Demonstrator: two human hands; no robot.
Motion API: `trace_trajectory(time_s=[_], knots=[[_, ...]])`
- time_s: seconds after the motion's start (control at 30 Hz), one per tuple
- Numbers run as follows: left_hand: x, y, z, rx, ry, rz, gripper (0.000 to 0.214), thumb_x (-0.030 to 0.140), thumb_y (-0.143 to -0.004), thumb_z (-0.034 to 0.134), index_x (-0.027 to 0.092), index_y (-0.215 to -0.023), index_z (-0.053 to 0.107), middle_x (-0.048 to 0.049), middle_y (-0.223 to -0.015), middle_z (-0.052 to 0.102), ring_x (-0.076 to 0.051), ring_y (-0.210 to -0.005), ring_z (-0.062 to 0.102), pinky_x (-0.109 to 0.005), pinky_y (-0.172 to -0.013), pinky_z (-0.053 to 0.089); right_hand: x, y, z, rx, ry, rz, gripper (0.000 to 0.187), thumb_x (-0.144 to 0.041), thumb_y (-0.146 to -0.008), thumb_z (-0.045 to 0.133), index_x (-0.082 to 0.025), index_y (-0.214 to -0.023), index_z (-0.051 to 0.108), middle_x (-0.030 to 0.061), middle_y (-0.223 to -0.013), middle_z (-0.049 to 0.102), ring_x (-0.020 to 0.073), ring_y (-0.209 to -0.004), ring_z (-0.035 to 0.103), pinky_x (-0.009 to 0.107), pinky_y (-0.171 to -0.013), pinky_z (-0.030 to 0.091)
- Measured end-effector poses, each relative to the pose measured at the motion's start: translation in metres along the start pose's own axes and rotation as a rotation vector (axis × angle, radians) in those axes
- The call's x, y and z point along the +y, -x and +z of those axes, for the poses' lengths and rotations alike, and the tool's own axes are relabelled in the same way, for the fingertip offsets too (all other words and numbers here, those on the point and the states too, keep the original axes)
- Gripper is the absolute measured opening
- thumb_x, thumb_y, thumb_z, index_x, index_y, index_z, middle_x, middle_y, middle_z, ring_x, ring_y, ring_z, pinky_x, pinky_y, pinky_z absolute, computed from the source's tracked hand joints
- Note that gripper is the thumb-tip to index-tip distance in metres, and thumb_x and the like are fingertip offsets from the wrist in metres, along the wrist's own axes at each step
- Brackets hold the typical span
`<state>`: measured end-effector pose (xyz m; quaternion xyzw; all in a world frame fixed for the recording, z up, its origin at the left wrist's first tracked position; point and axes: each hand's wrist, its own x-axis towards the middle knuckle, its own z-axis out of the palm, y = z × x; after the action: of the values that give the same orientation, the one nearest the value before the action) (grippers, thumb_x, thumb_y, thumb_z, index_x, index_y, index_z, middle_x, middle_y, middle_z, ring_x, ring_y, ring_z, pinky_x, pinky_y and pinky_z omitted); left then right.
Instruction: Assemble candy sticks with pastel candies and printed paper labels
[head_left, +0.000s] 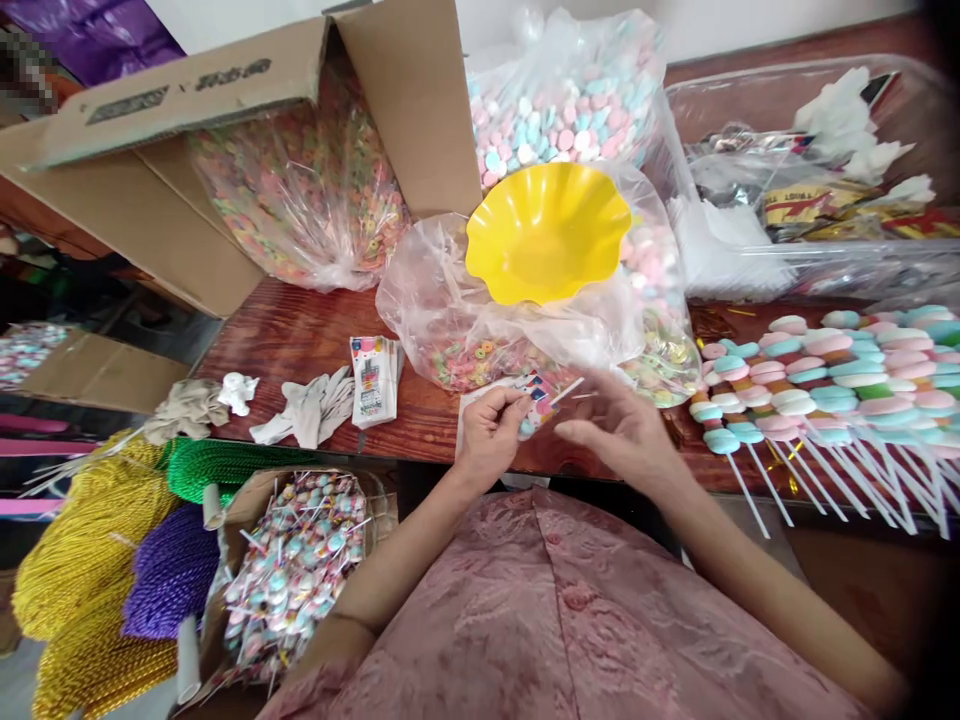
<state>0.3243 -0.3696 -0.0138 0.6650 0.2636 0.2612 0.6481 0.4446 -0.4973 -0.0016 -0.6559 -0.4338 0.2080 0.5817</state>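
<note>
My left hand (491, 428) is closed, pinching a small printed wrapper (538, 392) at the table's front edge. A white stick (568, 390) points up and right from the wrapper; what is inside is hard to make out. Just right of it, my right hand (626, 432) is apart from the wrapper, thumb and fingers spread, its fingertips blurred by motion. Behind both hands lies an open plastic bag (427, 300) with small ring candies. Left of my hands stands a stack of flat printed wrappers (375, 382).
A yellow wavy bowl (547, 230) rests on the bags. Marshmallow-like candy skewers (817, 375) lie at the right, before a clear tub (825, 265). A cardboard box (405, 110) holds bagged candy. Gloves (315, 408) lie left; below, a box of wrapped lollipops (300, 570) stands beside cord bundles (169, 570).
</note>
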Motion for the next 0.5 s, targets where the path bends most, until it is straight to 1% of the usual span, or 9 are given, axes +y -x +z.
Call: trace_trajectory(time_s=[0.03,0.07,0.1,0.13,0.23,0.3,0.4,0.5], knots=[[0.001,0.002,0.002,-0.005,-0.033,0.040,0.033,0.049,-0.084,0.063,0.017,-0.082,0.069,-0.0023,-0.077,0.063,-0.012,-0.071,0.055,-0.023,-0.063,0.046,0.002,0.004,0.007,0.007,-0.041,0.039,0.031,-0.032,-0.083,0.067,-0.021,-0.111,0.064,0.0024,-0.089,0.067,0.0125,-0.063,0.056,0.027,-0.059,0.050],[0.003,0.004,0.004,-0.016,-0.050,0.067,0.033,0.049,-0.085,0.063,0.017,-0.083,0.069,-0.0032,-0.079,0.063,-0.013,-0.074,0.056,-0.024,-0.064,0.047,0.004,0.007,0.013,0.030,-0.071,0.065,0.018,-0.032,-0.083,0.067,-0.020,-0.096,0.067,0.0006,-0.079,0.066,0.0134,-0.065,0.056,0.027,-0.061,0.050],[0.005,0.006,0.007,-0.040,-0.042,0.063,0.033,0.049,-0.085,0.063,0.017,-0.083,0.068,-0.0034,-0.079,0.063,-0.013,-0.073,0.056,-0.024,-0.063,0.047,0.005,0.008,0.018,0.060,-0.086,0.074,0.013,-0.032,-0.085,0.066,-0.019,-0.085,0.067,-0.0001,-0.073,0.064,0.0142,-0.067,0.057,0.028,-0.063,0.050],[0.007,0.009,0.009,-0.078,-0.004,0.024,0.034,0.050,-0.086,0.062,0.016,-0.083,0.067,-0.0028,-0.075,0.062,-0.012,-0.069,0.055,-0.023,-0.059,0.046,0.005,0.009,0.021,0.092,-0.078,0.062,0.015,-0.032,-0.086,0.064,-0.019,-0.079,0.066,-0.0003,-0.071,0.063,0.0144,-0.068,0.057,0.028,-0.065,0.050],[0.012,0.015,0.011,-0.239,0.214,-0.202,0.042,0.057,-0.087,0.058,0.016,-0.084,0.063,0.0016,-0.061,0.054,-0.008,-0.051,0.047,-0.021,-0.049,0.041,0.001,0.008,0.020,0.122,0.070,-0.064,0.020,-0.029,-0.090,0.060,-0.020,-0.073,0.064,-0.0001,-0.070,0.061,0.0135,-0.067,0.054,0.028,-0.066,0.047],[0.014,0.017,0.010,-0.305,0.321,-0.313,0.046,0.061,-0.083,0.061,0.015,-0.086,0.062,0.0022,-0.060,0.053,-0.008,-0.051,0.047,-0.021,-0.050,0.043,-0.001,0.006,0.018,0.122,0.177,-0.156,0.020,-0.026,-0.091,0.059,-0.019,-0.072,0.063,0.0009,-0.070,0.059,0.0136,-0.067,0.054,0.028,-0.065,0.045],[0.015,0.017,0.007,-0.309,0.384,-0.376,0.049,0.061,-0.075,0.070,0.014,-0.088,0.063,0.0007,-0.068,0.057,-0.008,-0.058,0.051,-0.021,-0.056,0.046,0.000,0.003,0.019,0.182,0.199,-0.243,0.016,-0.023,-0.091,0.058,-0.019,-0.076,0.065,0.0018,-0.072,0.058,0.0133,-0.066,0.054,0.026,-0.061,0.044],[0.015,0.013,0.002,-0.332,0.405,-0.416,0.049,0.058,-0.071,0.076,0.013,-0.084,0.062,0.0025,-0.066,0.054,-0.006,-0.054,0.047,-0.019,-0.051,0.042,0.003,-0.001,0.024,0.219,0.199,-0.321,0.011,-0.019,-0.090,0.059,-0.020,-0.081,0.065,0.0006,-0.073,0.055,0.0127,-0.065,0.053,0.025,-0.060,0.044]])
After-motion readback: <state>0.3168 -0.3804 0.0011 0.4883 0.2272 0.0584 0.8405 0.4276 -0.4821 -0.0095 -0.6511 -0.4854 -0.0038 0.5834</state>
